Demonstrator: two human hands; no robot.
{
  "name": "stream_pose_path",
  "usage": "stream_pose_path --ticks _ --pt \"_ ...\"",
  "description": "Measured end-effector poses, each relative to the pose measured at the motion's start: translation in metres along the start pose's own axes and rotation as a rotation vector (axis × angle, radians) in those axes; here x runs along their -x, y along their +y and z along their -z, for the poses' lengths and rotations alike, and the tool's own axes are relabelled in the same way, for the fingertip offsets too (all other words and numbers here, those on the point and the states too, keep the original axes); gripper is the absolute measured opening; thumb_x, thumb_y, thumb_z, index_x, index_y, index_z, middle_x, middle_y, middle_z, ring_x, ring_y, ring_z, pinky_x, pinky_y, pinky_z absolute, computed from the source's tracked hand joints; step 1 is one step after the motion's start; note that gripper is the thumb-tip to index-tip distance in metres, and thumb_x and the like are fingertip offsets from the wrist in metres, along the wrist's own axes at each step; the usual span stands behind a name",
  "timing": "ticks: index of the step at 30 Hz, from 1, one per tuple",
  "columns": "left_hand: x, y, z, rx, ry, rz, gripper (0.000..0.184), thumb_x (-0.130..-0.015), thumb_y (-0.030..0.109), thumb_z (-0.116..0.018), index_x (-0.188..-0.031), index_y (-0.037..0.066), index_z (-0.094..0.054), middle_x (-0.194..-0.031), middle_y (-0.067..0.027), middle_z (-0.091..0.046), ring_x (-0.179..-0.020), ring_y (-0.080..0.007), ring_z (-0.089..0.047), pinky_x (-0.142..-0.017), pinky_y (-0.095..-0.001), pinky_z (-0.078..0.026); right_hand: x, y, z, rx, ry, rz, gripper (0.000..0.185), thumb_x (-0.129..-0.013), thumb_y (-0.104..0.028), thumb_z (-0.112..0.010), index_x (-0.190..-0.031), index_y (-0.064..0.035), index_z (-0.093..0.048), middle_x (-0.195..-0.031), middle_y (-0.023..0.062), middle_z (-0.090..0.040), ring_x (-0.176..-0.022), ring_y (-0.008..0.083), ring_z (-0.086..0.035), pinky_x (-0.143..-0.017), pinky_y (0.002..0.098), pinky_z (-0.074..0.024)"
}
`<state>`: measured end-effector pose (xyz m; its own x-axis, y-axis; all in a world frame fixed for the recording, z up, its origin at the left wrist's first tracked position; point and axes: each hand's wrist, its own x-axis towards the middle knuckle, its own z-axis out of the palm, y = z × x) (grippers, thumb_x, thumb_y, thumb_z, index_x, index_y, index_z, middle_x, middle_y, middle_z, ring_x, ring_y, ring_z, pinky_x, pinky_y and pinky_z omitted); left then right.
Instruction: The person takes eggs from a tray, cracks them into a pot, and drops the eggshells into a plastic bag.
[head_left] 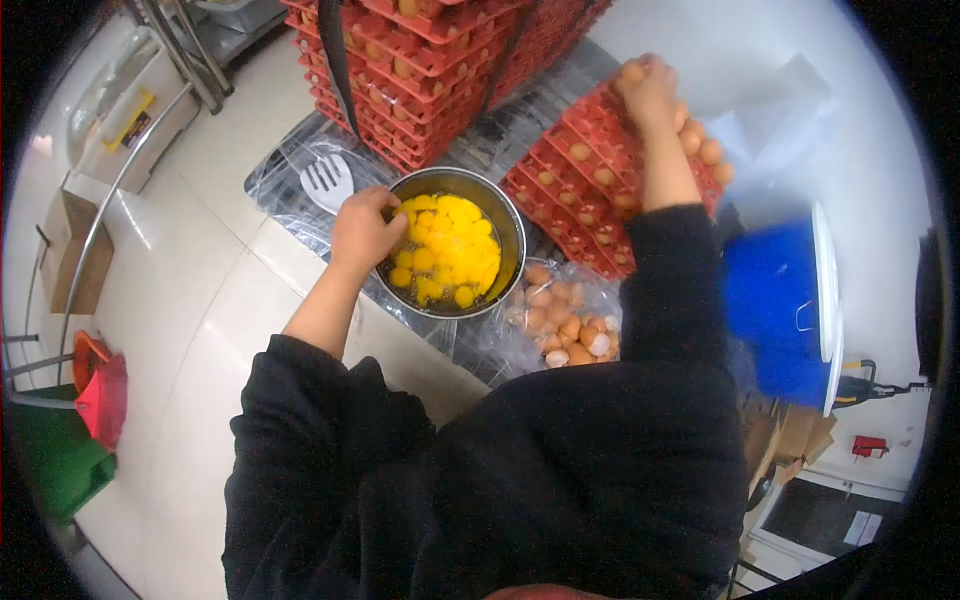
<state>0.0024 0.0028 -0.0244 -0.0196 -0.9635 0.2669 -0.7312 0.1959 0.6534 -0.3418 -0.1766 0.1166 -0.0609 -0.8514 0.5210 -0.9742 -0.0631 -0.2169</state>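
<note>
My left hand (366,228) is at the left rim of a round metal pot (515,225), its fingers curled over the edge. Inside the pot lie many raw yellow egg yolks (450,245) in clear egg white. My right hand (652,92) reaches to the far end of a stack of red egg trays (560,185), its fingers closed on a brown egg (633,72). More brown eggs (710,151) sit in the top tray beside my right wrist. Close to my body, a clear plastic bag (490,335) holds broken eggshells (570,325).
A white slotted spatula (327,181) lies left of the pot on the plastic-wrapped table (285,165). Behind the pot rises a tall strapped stack of red egg trays (420,100). A blue bin with a white rim (775,305) stands at the right. Cardboard boxes (800,440) are below it.
</note>
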Motion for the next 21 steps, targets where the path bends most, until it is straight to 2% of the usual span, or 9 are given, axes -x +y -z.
stream_pose_path --ticks 2,4,6,10,12,15,18,20,21 --pt "-0.001 -0.002 -0.004 -0.005 -0.015 0.001 0.020 -0.068 0.020 -0.064 -0.081 0.004 -0.063 -0.094 -0.0120 -0.062 -0.089 -0.0317 -0.058 -0.078 -0.0389 -0.046 0.035 -0.027 0.031 -0.135 0.140 0.102 0.038 -0.075 -0.018 -0.061 -0.111 -0.0101 -0.054 -0.108 0.0207 -0.047 -0.103 0.0354 -0.046 -0.089 0.0405 -0.0409" --pt "-0.001 -0.003 -0.007 -0.010 -0.008 -0.006 0.021 -0.069 0.020 -0.064 -0.083 0.005 -0.064 -0.099 -0.0114 -0.062 -0.093 -0.0309 -0.057 -0.081 -0.0382 -0.046 0.091 -0.045 0.046 -0.200 -0.105 0.180 0.040 -0.072 -0.017 -0.063 -0.110 -0.0061 -0.054 -0.109 0.0197 -0.046 -0.104 0.0347 -0.046 -0.089 0.0399 -0.0407" --pt "-0.002 -0.003 -0.011 -0.004 -0.065 0.002 0.024 -0.069 0.021 -0.065 -0.088 0.005 -0.064 -0.107 -0.0109 -0.061 -0.098 -0.0296 -0.056 -0.085 -0.0372 -0.045 0.161 -0.060 0.048 -0.361 -0.269 0.346 0.039 -0.072 -0.015 -0.062 -0.109 -0.0072 -0.054 -0.110 0.0178 -0.048 -0.105 0.0343 -0.046 -0.089 0.0388 -0.0405" --pt "-0.002 -0.001 -0.021 0.023 -0.059 -0.046 0.025 -0.070 0.021 -0.066 -0.089 0.005 -0.063 -0.110 -0.0118 -0.060 -0.101 -0.0294 -0.055 -0.088 -0.0373 -0.043 0.282 -0.045 -0.011 -0.507 -0.552 0.192 0.038 -0.073 -0.011 -0.060 -0.111 -0.0073 -0.053 -0.109 0.0148 -0.050 -0.102 0.0343 -0.052 -0.086 0.0391 -0.0446" --pt "-0.003 0.002 -0.022 0.032 -0.052 -0.068 0.026 -0.070 0.021 -0.067 -0.090 0.004 -0.063 -0.110 -0.0123 -0.059 -0.103 -0.0296 -0.054 -0.090 -0.0372 -0.042 0.298 -0.045 -0.013 -0.450 -0.582 0.122 0.038 -0.073 -0.010 -0.060 -0.110 -0.0068 -0.053 -0.108 0.0151 -0.050 -0.101 0.0345 -0.052 -0.086 0.0391 -0.0445" --pt "0.001 0.010 -0.024 0.093 -0.116 -0.126 0.028 -0.070 0.021 -0.068 -0.092 0.005 -0.063 -0.111 -0.0128 -0.059 -0.105 -0.0301 -0.053 -0.091 -0.0370 -0.041 0.294 -0.053 -0.006 -0.560 -0.400 0.094 0.039 -0.072 -0.010 -0.061 -0.110 -0.0057 -0.053 -0.107 0.0152 -0.050 -0.102 0.0329 -0.051 -0.087 0.0378 -0.0437" --pt "0.000 0.024 -0.024 0.191 -0.204 -0.311 0.033 -0.069 0.020 -0.069 -0.098 0.007 -0.063 -0.111 -0.0123 -0.059 -0.104 -0.0297 -0.054 -0.090 -0.0371 -0.043 0.283 -0.057 -0.011 -0.650 -0.330 0.029 0.037 -0.074 -0.009 -0.061 -0.110 -0.0066 -0.051 -0.100 0.0129 -0.054 -0.087 0.0270 -0.057 -0.074 0.0345 -0.0481" --pt "0.005 0.044 -0.024 0.269 -0.262 -0.467 0.038 -0.068 0.018 -0.070 -0.104 0.007 -0.061 -0.111 -0.0117 -0.059 -0.102 -0.0281 -0.056 -0.086 -0.0369 -0.046 0.269 -0.073 -0.003 -1.158 -0.562 -0.538 0.033 -0.078 -0.012 -0.061 -0.109 -0.0079 -0.051 -0.094 0.0095 -0.056 -0.075 0.0208 -0.057 -0.063 0.0299 -0.0476" --pt "0.005 0.053 -0.024 0.322 -0.317 -0.442 0.040 -0.068 0.018 -0.071 -0.106 0.008 -0.061 -0.110 -0.0116 -0.060 -0.100 -0.0271 -0.057 -0.083 -0.0356 -0.047 0.262 -0.081 0.003 -1.394 -0.674 -0.840 0.032 -0.080 -0.013 -0.061 -0.109 -0.0086 -0.050 -0.091 0.0078 -0.057 -0.069 0.0177 -0.057 -0.057 0.0276 -0.0474"
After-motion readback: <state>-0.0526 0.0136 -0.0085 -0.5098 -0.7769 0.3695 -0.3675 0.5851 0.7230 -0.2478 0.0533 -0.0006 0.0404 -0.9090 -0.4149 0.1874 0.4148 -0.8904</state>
